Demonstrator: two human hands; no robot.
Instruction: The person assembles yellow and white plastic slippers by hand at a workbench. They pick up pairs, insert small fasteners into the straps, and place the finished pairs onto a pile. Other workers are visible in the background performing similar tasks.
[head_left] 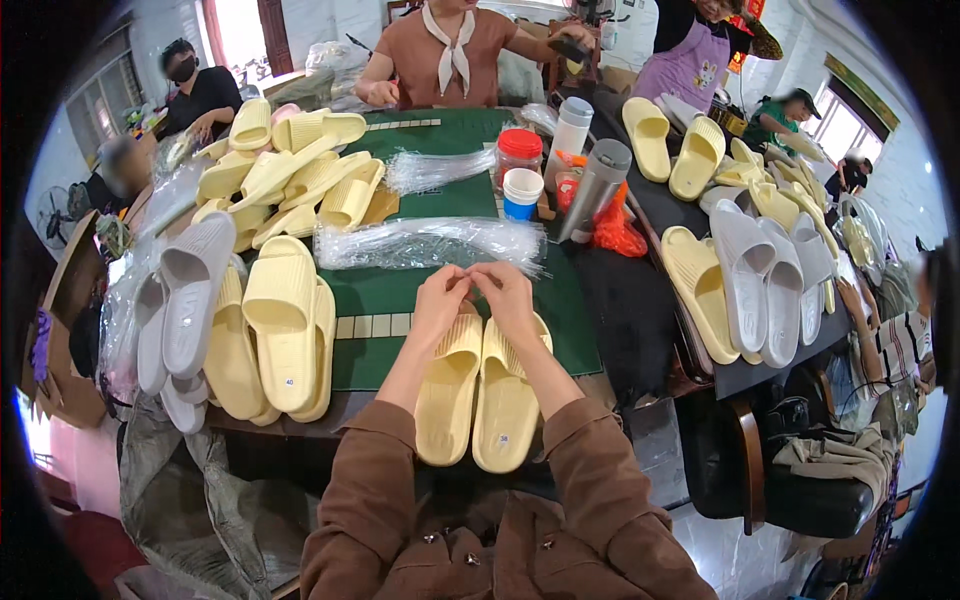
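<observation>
A pair of pale yellow slide sandals lies side by side at the near table edge, heels toward me: a left slide (446,405) and a right slide (505,420). Above their toe ends my left hand (444,297) and my right hand (503,297) meet, fingertips pinched together. Whatever sits between the fingertips is too small to make out. Just beyond the fingers is a bundle of thin clear plastic strands (430,244), spread across the green mat (365,365).
Yellow slides (280,285) and grey slides (198,265) stand at left, below a yellow heap (300,170). More slides (745,270) cover the right table. A red-lidded jar (518,152), a paper cup (521,195) and a steel flask (597,190) stand ahead. Several people work around.
</observation>
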